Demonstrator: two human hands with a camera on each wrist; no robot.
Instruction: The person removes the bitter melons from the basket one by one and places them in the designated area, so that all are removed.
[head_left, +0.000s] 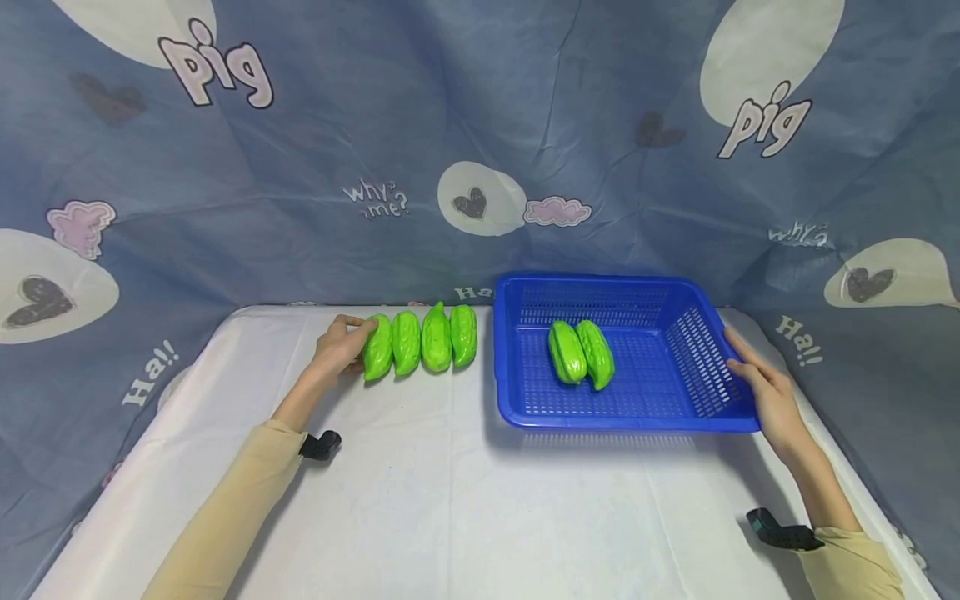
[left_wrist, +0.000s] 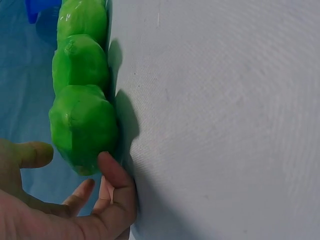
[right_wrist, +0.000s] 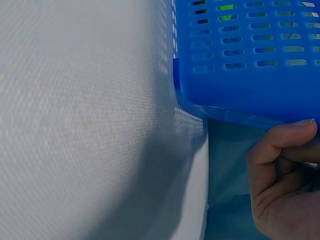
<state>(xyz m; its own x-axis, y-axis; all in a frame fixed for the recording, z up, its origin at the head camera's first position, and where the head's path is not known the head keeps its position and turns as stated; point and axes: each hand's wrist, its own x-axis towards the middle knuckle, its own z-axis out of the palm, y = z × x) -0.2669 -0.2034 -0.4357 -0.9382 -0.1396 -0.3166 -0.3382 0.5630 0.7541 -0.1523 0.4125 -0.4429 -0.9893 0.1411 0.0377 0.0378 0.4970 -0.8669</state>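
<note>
Four glossy green bitter melons stand side by side in a row on the white table. My left hand (head_left: 342, 346) is at the left end of that row, beside the outermost bitter melon (head_left: 378, 348). In the left wrist view one fingertip meets the end of this bitter melon (left_wrist: 82, 125), while the thumb (left_wrist: 37, 154) is spread apart from it. My right hand (head_left: 774, 400) grips the right rim of a blue perforated basket (head_left: 630, 423). Two more bitter melons (head_left: 567, 352) lie together inside the basket, left of its middle.
White cloth covers the table (head_left: 450, 500). Behind it hangs a blue-grey printed curtain (head_left: 300, 167), which also lines both sides. The basket stands close to the row's right end, near the table's back edge.
</note>
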